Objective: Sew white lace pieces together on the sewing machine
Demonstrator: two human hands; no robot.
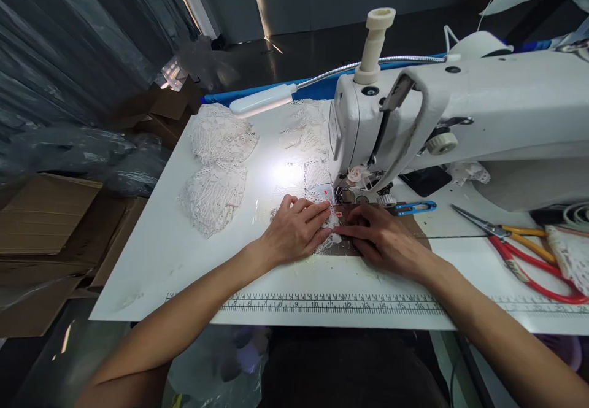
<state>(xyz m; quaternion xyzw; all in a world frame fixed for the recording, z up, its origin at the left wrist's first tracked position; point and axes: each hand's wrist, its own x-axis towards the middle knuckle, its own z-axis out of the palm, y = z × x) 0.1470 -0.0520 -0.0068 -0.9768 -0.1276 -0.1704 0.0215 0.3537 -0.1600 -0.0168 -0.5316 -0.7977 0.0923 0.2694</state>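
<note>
A white sewing machine (460, 113) stands on the white table (184, 248), its needle area lit by a small lamp (262, 100). My left hand (297, 230) lies flat, fingers stretched out and together, pressing a piece of white lace (317, 178) just in front of the presser foot. My right hand (384, 236) rests palm down beside it, fingers extended toward the left hand's fingertips on the same lace. The lace under the hands is mostly hidden. Neither hand grips anything.
Two heaps of white lace pieces (216, 169) lie at the left of the table. Blue thread snips (414, 208) and red and orange scissors (529, 254) lie to the right. A ruler strip (322, 302) runs along the front edge. Cardboard boxes (46, 224) stand left.
</note>
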